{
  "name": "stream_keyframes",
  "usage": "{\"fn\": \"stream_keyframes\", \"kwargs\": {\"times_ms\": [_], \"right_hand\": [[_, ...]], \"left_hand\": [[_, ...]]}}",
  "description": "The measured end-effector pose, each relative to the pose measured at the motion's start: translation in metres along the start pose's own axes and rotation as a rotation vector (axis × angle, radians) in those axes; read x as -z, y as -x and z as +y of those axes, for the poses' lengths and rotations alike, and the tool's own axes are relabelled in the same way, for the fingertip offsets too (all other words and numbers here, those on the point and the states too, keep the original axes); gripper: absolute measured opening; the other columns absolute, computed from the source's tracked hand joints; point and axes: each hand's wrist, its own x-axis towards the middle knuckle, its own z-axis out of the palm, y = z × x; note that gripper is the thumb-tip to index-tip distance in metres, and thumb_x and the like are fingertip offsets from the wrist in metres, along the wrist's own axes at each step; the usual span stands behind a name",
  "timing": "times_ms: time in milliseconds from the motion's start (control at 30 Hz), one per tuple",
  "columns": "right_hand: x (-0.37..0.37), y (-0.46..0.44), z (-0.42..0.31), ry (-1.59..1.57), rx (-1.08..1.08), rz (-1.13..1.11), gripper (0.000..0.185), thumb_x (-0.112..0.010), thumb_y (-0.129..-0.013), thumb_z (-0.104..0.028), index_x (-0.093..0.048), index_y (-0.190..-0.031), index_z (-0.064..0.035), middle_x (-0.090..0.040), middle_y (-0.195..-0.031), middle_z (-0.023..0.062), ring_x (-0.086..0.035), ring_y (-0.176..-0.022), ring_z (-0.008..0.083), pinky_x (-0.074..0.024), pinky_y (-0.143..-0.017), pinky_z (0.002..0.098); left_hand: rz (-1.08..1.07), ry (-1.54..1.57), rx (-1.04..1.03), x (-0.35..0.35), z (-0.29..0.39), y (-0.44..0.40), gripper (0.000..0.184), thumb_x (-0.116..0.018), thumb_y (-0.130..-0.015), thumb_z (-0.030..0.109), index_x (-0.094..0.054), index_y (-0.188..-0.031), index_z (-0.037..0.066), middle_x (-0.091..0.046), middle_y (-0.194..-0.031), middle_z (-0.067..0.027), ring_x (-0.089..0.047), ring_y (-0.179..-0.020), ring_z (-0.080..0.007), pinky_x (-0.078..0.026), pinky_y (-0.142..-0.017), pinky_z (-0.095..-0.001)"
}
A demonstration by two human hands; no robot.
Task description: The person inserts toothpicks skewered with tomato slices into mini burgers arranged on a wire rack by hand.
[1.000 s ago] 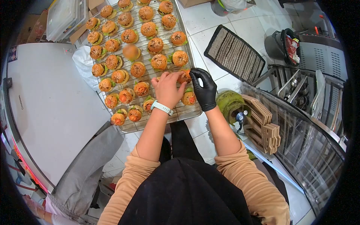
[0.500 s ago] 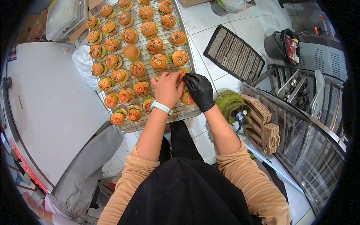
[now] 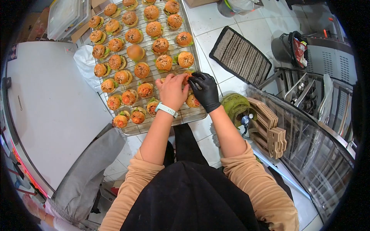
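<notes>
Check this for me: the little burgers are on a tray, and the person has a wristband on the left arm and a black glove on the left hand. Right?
Not quite: the black glove is on the right hand, as the head view shows. The left hand is bare, with the wristband on that arm, and the little burgers are on a tray.

The right hand [image 3: 203, 89] wears a glossy black glove [image 3: 210, 98], the left wrist [image 3: 172, 101] a pale mint dark-marked strap [image 3: 167, 110]; bunched tan fabric sleeves [image 3: 256, 184] flank plain black cloth [image 3: 189, 200] at lower centre.
</notes>
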Motion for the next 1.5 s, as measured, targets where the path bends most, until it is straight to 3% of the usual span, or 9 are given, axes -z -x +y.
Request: {"fn": "stream_keyframes", "kwargs": {"times_ms": [433, 567, 700, 800, 967, 1133, 1267, 1400, 1500], "right_hand": [[0.011, 0.004, -0.007, 0.006, -0.062, 0.047, 0.035, -0.071, -0.072, -0.012, -0.063, -0.105, -0.006, -0.063, -0.106, 0.0143, -0.059, -0.098, 0.0327, -0.0451, -0.088, 0.0405], [0.035, 0.009, -0.018, -0.069, -0.131, 0.111, 0.044, -0.069, -0.07, -0.005, -0.061, -0.112, -0.0052, -0.061, -0.114, 0.0154, -0.056, -0.108, 0.0326, -0.0425, -0.096, 0.04], [0.048, -0.022, -0.055, -0.078, -0.145, 0.247, 0.026, -0.064, -0.082, -0.004, -0.064, -0.107, -0.0028, -0.064, -0.108, 0.0145, -0.059, -0.104, 0.0272, -0.0438, -0.094, 0.0357], [0.043, -0.08, -0.147, -0.297, -0.078, 0.233, 0.022, -0.06, -0.087, -0.001, -0.063, -0.109, 0.0006, -0.064, -0.107, 0.0085, -0.059, -0.099, 0.017, -0.0458, -0.09, 0.0327], [-0.007, -0.154, -0.372, -0.437, 0.427, 0.083, 0.022, -0.062, -0.082, 0.006, -0.063, -0.103, 0.0023, -0.065, -0.106, 0.0126, -0.061, -0.102, 0.0231, -0.046, -0.09, 0.0346], [-0.117, -0.146, -0.585, -0.772, 0.747, -0.409, 0.019, -0.068, -0.077, -0.006, -0.066, -0.096, -0.0022, -0.066, -0.089, 0.0153, -0.064, -0.083, 0.0304, -0.0502, -0.076, 0.0362], [-0.195, -0.154, -0.68, -0.717, 0.892, -0.152, 0.009, -0.064, -0.078, -0.01, -0.065, -0.082, -0.0025, -0.063, -0.074, 0.0125, -0.061, -0.071, 0.0318, -0.0485, -0.064, 0.04], [-0.205, -0.163, -0.73, 0.043, 0.771, -0.538, 0.024, -0.065, -0.079, -0.028, -0.069, -0.085, -0.0055, -0.067, -0.079, 0.0143, -0.065, -0.077, 0.0298, -0.0511, -0.07, 0.0365], [-0.211, -0.164, -0.727, -0.092, 0.73, -0.55, 0.025, -0.062, -0.079, -0.029, -0.069, -0.08, -0.0058, -0.066, -0.078, 0.017, -0.065, -0.074, 0.0324, -0.0518, -0.071, 0.0402]], "left_hand": [[0.02, 0.015, -0.029, 0.001, 0.001, 0.002, 0.042, -0.071, -0.076, 0.025, -0.06, -0.117, 0.018, -0.066, -0.098, -0.0025, -0.055, -0.103, -0.0203, -0.03, -0.086, -0.0482], [0.0, 0.02, 0.012, 0.027, 0.004, 0.014, 0.051, -0.071, -0.076, 0.027, -0.054, -0.123, 0.015, -0.059, -0.118, -0.0017, -0.051, -0.11, -0.0199, -0.03, -0.089, -0.0505], [0.065, 0.054, 0.073, 0.073, -0.016, 0.059, 0.05, -0.066, -0.079, 0.033, -0.052, -0.124, 0.017, -0.059, -0.117, -0.0015, -0.049, -0.112, -0.0201, -0.03, -0.088, -0.0505], [0.238, 0.14, 0.148, 0.108, -0.05, 0.108, 0.042, -0.066, -0.081, 0.034, -0.058, -0.119, 0.018, -0.063, -0.111, -0.0006, -0.053, -0.106, -0.0199, -0.029, -0.083, -0.0446], [0.32, 0.238, 0.401, 0.183, -0.104, 0.186, 0.036, -0.065, -0.082, 0.032, -0.061, -0.114, 0.016, -0.064, -0.105, -0.0005, -0.054, -0.104, -0.0179, -0.027, -0.082, -0.0422], [0.513, 0.158, 0.512, 0.234, -0.16, 0.242, 0.033, -0.065, -0.083, 0.033, -0.063, -0.112, 0.018, -0.065, -0.103, 0.0001, -0.055, -0.103, -0.0171, -0.026, -0.083, -0.0408], [0.613, 0.161, 0.584, 0.269, -0.191, 0.27, 0.031, -0.066, -0.082, 0.032, -0.064, -0.109, 0.018, -0.066, -0.103, 0.0001, -0.055, -0.103, -0.0166, -0.026, -0.084, -0.0409], [0.682, 0.19, 0.606, 0.294, -0.209, 0.285, 0.029, -0.068, -0.081, 0.028, -0.064, -0.108, 0.018, -0.066, -0.102, 0.0002, -0.057, -0.1, -0.0168, -0.026, -0.084, -0.0399], [0.738, 0.356, 0.574, 0.329, -0.205, 0.286, 0.028, -0.068, -0.082, 0.021, -0.064, -0.109, 0.016, -0.066, -0.102, -0.0017, -0.059, -0.097, -0.0174, -0.032, -0.085, -0.0383]]}}
